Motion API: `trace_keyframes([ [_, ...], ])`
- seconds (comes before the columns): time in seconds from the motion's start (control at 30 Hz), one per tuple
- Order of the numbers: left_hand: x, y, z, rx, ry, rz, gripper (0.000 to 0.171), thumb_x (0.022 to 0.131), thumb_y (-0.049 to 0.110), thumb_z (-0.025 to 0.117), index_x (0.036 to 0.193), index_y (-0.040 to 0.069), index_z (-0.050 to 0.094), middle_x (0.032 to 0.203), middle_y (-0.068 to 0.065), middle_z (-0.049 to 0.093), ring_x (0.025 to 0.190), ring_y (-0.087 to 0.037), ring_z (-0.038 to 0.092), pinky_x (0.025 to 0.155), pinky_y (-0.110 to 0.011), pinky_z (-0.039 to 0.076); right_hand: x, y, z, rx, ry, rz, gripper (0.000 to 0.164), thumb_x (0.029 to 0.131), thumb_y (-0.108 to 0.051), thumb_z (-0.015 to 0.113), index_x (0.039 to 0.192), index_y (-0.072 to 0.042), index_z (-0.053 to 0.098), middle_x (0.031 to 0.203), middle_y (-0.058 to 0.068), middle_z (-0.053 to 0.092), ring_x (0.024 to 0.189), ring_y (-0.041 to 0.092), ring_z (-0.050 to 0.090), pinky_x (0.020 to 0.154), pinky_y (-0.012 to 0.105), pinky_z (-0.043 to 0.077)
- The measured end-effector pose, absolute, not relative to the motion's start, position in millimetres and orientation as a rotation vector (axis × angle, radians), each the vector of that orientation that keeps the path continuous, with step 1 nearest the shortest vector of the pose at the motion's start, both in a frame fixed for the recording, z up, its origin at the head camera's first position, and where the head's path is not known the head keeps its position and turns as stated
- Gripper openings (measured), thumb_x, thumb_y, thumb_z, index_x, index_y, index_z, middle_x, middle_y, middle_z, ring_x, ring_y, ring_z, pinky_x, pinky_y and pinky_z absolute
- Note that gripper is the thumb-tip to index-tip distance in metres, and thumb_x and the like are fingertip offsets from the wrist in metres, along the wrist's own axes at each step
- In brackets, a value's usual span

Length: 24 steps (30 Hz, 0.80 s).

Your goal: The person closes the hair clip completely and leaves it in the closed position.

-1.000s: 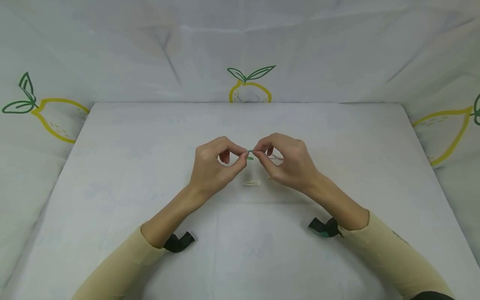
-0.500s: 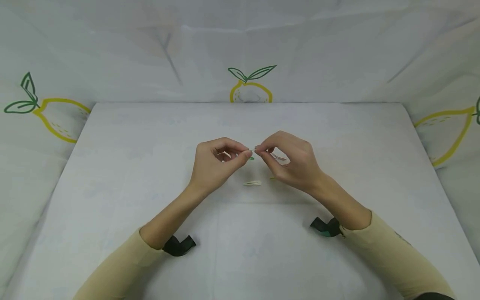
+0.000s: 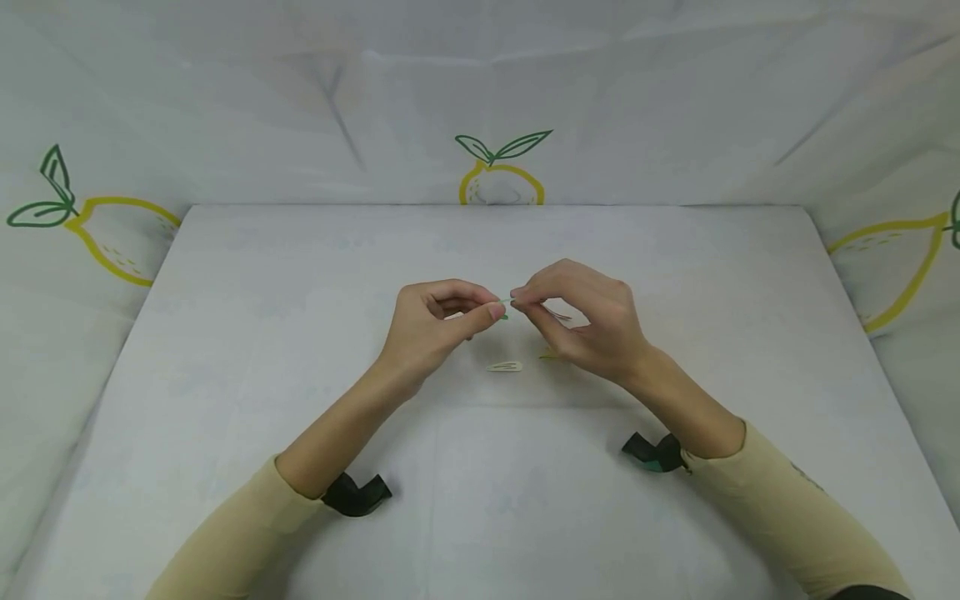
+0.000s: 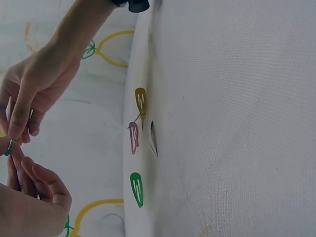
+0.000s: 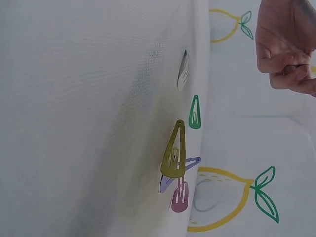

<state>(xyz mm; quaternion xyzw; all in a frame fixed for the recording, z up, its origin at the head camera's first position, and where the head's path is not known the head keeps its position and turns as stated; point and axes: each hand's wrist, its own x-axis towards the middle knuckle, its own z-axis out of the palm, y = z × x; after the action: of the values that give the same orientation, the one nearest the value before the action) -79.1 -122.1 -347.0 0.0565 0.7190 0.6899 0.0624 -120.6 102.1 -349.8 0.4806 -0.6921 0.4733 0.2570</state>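
Observation:
Near the middle of the table my left hand (image 3: 435, 329) and right hand (image 3: 588, 317) meet at the fingertips. Between them is a small green snap hair clip (image 3: 506, 301), pinched at either end by thumb and fingers. It shows teal in the left wrist view (image 4: 9, 147), largely covered by fingers. Below the hands lie a white hair clip (image 3: 505, 367) and a mustard-yellow hair clip (image 3: 549, 355). Another green hair clip (image 5: 195, 112) lies on the table. A purple clip (image 5: 193, 162) and a pink clip (image 5: 180, 198) overlap by the yellow one in the right wrist view.
A white cloth covers the table (image 3: 300, 333). Behind it hangs a pale sheet (image 3: 637, 100) with printed lemons (image 3: 501, 183). Black camera mounts (image 3: 356, 495) are strapped at both wrists.
Both hands have shifted slightly right, the right one also a little upward. The clip between them seems to have turned, and the left thumb now lies nearer the right fingers.

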Motion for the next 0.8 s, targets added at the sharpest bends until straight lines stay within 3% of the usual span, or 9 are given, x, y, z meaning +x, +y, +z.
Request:
trace_keyframes([
  [0.13, -79.2, -122.9, -346.5, 0.185, 2.161, 2.089, 0.016, 0.093, 0.02, 0.081, 0.1, 0.006, 0.082, 0.089, 0.006, 0.079, 0.083, -0.015, 0.066, 0.071, -0.025, 0.05, -122.1, 102.7, -349.4, 1.305, -1.891, 1.363, 0.023, 0.103, -0.017, 0.075, 0.094, 0.003, 0.077, 0.086, 0.012, 0.078, 0.078, 0.017, 0.07, 0.082, 0.019, 0.059],
  [0.23, -79.4, -123.6, -346.6, 0.195, 2.155, 2.096, 0.017, 0.092, 0.02, 0.081, 0.101, 0.005, 0.082, 0.09, 0.006, 0.079, 0.084, -0.015, 0.068, 0.073, -0.025, 0.053, -122.7, 103.4, -350.2, 1.292, -1.92, 1.434, 0.025, 0.102, -0.02, 0.077, 0.095, 0.004, 0.077, 0.086, 0.012, 0.079, 0.08, 0.012, 0.069, 0.08, 0.02, 0.058],
  [0.4, -79.4, -124.2, -346.3, 0.218, 2.143, 2.127, 0.016, 0.091, 0.015, 0.082, 0.101, 0.002, 0.081, 0.093, 0.005, 0.079, 0.089, -0.015, 0.071, 0.074, -0.024, 0.056, -121.6, 103.9, -350.6, 1.291, -1.956, 1.654, 0.011, 0.092, 0.002, 0.081, 0.1, 0.007, 0.076, 0.091, 0.014, 0.079, 0.086, 0.009, 0.07, 0.082, 0.021, 0.057],
  [0.5, -79.7, -124.5, -346.6, 0.254, 2.162, 2.145, 0.014, 0.09, 0.011, 0.084, 0.1, 0.002, 0.082, 0.092, 0.006, 0.079, 0.089, -0.016, 0.07, 0.07, -0.022, 0.055, -119.7, 104.3, -350.5, 1.276, -1.952, 1.837, 0.021, 0.084, 0.018, 0.079, 0.103, 0.011, 0.075, 0.095, 0.011, 0.079, 0.088, 0.012, 0.071, 0.083, 0.023, 0.058],
  [0.67, -79.7, -125.3, -347.3, 0.323, 2.186, 2.176, 0.012, 0.088, 0.007, 0.085, 0.098, 0.001, 0.082, 0.09, 0.005, 0.079, 0.086, -0.018, 0.067, 0.067, -0.022, 0.054, -116.5, 105.2, -348.4, 1.203, -1.988, 2.029, 0.024, 0.083, 0.022, 0.076, 0.105, 0.012, 0.075, 0.1, -0.002, 0.08, 0.088, 0.014, 0.071, 0.084, 0.024, 0.06],
  [0.8, -79.6, -125.8, -347.6, 0.341, 2.189, 2.196, 0.011, 0.087, 0.006, 0.085, 0.096, 0.001, 0.082, 0.089, 0.005, 0.079, 0.085, -0.019, 0.067, 0.068, -0.022, 0.055, -115.0, 105.4, -347.4, 1.135, -1.997, 2.151, 0.026, 0.082, 0.025, 0.074, 0.107, 0.018, 0.072, 0.102, -0.004, 0.081, 0.088, 0.014, 0.073, 0.086, 0.025, 0.063],
])
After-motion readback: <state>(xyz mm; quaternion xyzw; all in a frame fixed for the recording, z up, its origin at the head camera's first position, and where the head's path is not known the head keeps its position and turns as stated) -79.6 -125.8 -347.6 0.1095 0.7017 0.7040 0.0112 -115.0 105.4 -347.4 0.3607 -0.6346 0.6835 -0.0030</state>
